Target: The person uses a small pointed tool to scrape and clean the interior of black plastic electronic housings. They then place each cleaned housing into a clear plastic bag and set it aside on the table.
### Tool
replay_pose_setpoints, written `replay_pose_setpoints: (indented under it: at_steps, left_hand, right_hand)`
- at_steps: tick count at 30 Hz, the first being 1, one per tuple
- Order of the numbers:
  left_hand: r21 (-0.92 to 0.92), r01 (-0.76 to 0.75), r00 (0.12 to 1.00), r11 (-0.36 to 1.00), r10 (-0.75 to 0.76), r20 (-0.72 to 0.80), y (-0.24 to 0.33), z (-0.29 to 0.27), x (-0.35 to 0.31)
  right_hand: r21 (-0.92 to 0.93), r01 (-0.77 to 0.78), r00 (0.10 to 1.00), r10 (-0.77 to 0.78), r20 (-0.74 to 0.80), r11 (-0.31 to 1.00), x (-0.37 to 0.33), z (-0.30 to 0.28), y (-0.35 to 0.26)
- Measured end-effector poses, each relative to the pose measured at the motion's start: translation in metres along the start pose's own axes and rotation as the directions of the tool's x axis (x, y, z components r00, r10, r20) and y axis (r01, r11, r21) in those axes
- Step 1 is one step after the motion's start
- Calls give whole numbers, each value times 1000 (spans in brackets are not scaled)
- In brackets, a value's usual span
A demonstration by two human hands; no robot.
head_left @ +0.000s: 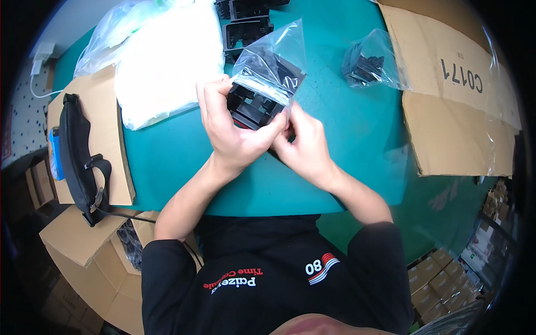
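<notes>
Above the green table, my left hand (231, 128) is wrapped round the left side of a black plastic part (254, 106). A clear plastic bag (276, 53) covers the far end of this part and sticks up past it. My right hand (304, 139) pinches at the bag's lower right edge, close to my left thumb; its fingertips are partly hidden. A bit of red shows at the part's near edge. Beyond my hands, several similar black plastic frames (247, 32) stand in a row at the table's far edge.
A bagged black part (365, 66) lies at the right, beside a large cardboard box (446, 111). To the left are a stack of white plastic bags (170, 67) and a black waist bag (76, 151) on cardboard. An open carton (106, 262) stands below, at the lower left.
</notes>
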State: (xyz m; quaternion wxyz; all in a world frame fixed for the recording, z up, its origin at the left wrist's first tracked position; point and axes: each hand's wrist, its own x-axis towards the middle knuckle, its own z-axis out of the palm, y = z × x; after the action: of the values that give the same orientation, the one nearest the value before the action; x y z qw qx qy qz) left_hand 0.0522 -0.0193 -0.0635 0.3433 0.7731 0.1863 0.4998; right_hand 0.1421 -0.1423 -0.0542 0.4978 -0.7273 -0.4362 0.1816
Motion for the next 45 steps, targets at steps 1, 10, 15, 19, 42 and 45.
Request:
replay_pose_setpoints:
  at_steps: [1, 10, 15, 19, 42, 45]
  left_hand:
    - [50, -43, 999, 998, 44, -9, 1, 2, 2]
    - [-11, -51, 956, 999, 52, 290, 3, -6, 18]
    - [-170, 212, 952, 962, -164, 258, 10, -4, 5]
    - [198, 260, 896, 945, -312, 316, 12, -12, 19]
    - [563, 150, 927, 813, -313, 205, -17, -65, 55]
    - [727, -34, 946, 686, -212, 245, -37, -77, 50]
  right_hand:
    - [37, -16, 1000, 16, 14, 999, -3, 2, -5]
    - [319, -107, 992, 122, -28, 942, 4, -17, -7]
    - [374, -71, 954, 173, -245, 925, 14, -14, 12]
    - [374, -145, 936, 249, -249, 916, 14, -22, 12]
    - [195, -328, 937, 344, -57, 924, 40, -110, 18]
    - [32, -200, 939, 201, -280, 979, 43, -126, 41]
